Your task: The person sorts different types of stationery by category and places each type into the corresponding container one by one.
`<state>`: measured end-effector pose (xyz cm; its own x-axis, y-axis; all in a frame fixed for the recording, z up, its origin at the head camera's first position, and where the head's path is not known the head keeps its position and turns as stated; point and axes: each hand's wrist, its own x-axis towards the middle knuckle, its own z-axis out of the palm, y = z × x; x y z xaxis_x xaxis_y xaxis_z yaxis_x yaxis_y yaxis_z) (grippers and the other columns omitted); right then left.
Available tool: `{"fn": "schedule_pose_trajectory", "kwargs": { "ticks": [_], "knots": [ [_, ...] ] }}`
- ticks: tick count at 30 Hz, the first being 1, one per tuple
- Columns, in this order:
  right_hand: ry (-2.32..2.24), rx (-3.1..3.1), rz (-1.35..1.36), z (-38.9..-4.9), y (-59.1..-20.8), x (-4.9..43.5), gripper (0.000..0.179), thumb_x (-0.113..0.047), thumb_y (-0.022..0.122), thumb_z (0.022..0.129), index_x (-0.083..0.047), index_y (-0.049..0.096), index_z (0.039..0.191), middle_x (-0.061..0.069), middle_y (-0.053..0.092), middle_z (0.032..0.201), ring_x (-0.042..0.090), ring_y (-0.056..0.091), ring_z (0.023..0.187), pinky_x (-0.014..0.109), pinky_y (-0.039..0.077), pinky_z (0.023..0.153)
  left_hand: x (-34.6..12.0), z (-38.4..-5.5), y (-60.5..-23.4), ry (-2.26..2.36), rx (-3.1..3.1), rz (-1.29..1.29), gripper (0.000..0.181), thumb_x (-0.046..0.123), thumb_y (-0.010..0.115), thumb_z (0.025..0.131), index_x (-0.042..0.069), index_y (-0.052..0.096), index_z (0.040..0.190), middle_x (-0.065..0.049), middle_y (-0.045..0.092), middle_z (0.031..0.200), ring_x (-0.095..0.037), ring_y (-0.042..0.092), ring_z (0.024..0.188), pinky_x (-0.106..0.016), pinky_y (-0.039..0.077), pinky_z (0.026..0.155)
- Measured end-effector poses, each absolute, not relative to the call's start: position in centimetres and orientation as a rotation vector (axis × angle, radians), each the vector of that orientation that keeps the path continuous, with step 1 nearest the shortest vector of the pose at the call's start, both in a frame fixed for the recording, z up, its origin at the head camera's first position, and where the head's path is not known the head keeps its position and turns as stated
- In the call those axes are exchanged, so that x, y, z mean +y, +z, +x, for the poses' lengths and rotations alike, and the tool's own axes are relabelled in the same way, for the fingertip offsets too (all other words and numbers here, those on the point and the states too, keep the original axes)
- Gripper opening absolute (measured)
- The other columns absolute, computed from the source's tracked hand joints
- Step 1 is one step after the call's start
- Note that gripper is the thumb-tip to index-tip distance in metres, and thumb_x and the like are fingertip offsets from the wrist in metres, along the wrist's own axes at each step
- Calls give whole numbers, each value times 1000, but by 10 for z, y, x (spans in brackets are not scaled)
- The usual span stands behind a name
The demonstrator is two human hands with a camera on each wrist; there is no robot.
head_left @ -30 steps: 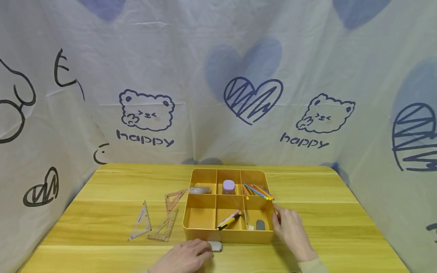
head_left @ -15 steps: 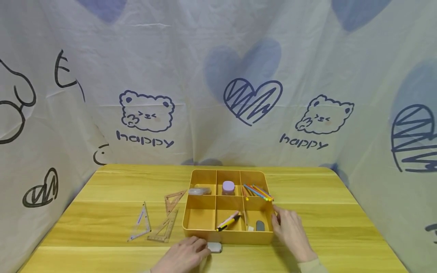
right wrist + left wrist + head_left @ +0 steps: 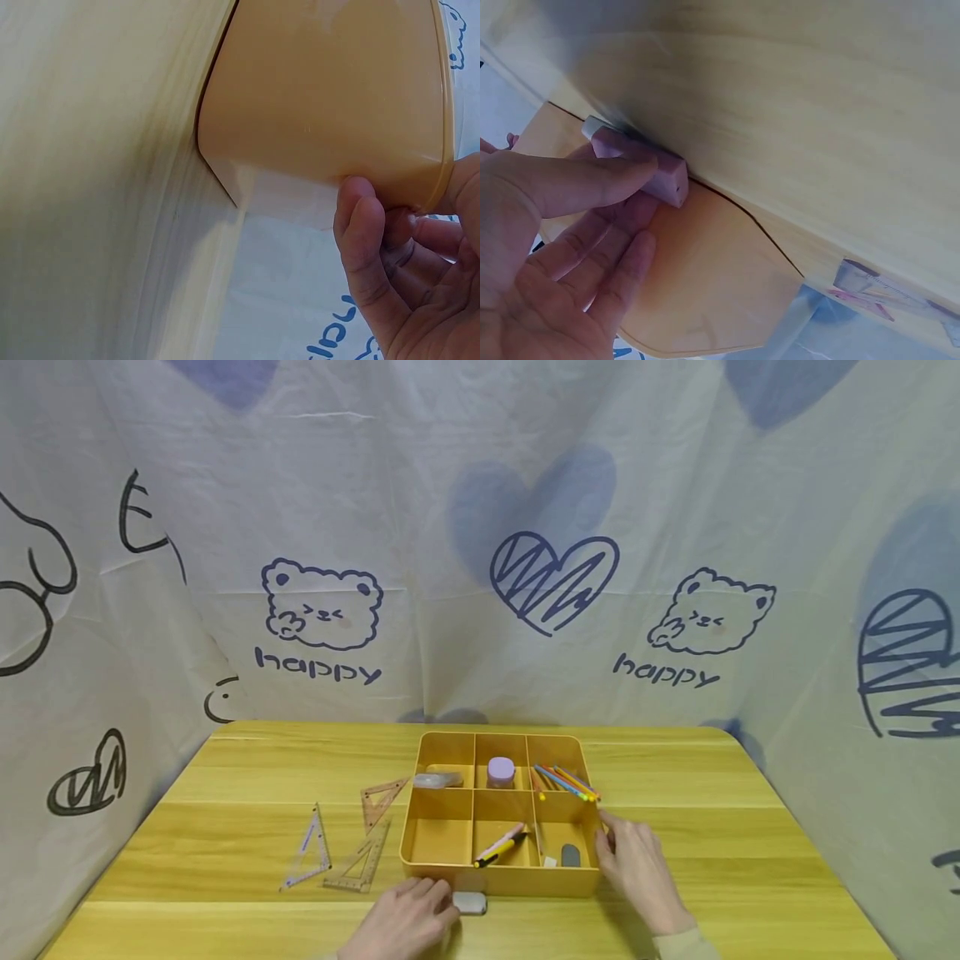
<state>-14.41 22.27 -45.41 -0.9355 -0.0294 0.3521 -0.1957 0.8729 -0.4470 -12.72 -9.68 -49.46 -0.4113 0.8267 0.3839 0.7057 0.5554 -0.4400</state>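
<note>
At the front wall of the yellow divided box (image 3: 510, 881), my left hand (image 3: 401, 920) pinches a small pale eraser (image 3: 470, 903) lying on the table. In the left wrist view the thumb lies on one face of the eraser (image 3: 664, 180), and the forefinger is partly hidden behind it. My right hand (image 3: 637, 864) holds the box by its right side. From the right wrist, the thumb is over the rim and the fingertips (image 3: 364, 214) touch the outer wall. Inside the front right compartment are a grey oval piece (image 3: 571, 856) and a small white piece (image 3: 550, 862).
Left of the box lie a clear set square (image 3: 324, 843) and two brownish ones, one (image 3: 367, 860) near the box. Other compartments contain pens (image 3: 501, 845), a lilac-lidded jar (image 3: 500, 770), coloured sticks (image 3: 566, 781) and a clear item (image 3: 437, 779). A printed cloth (image 3: 450, 652) surrounds the table.
My left hand has shifted slightly left and away from me, and the eraser has slid a little left. The right hand keeps its hold on the box.
</note>
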Motion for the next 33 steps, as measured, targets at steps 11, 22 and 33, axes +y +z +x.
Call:
{"fn": "schedule_pose_trajectory", "kwargs": {
  "ticks": [11,22,33],
  "knots": [
    [706,-2710,164,-145,-455,223,13,5,60,89,5,72,96,-6,42,52,1,33,46,15,24,41,-103,-122,-493,184,-2337,-1302,63,81,38,90,27,68,98,7,55,95,-5,45,73,-11,27,52],
    [712,-2711,164,-145,-455,223,15,5,60,90,6,72,99,-6,42,52,1,32,45,14,23,41,-108,-116,-474,-62,-2552,-1477,62,73,32,97,27,61,127,6,50,120,-5,44,90,-7,23,51],
    [736,-2727,153,-145,-454,223,28,5,59,89,14,69,114,-4,45,52,2,34,44,13,23,40,-104,-111,-459,-254,-2376,-1493,56,63,50,98,21,59,133,-3,55,134,-7,53,97,0,30,55]
  ]
}}
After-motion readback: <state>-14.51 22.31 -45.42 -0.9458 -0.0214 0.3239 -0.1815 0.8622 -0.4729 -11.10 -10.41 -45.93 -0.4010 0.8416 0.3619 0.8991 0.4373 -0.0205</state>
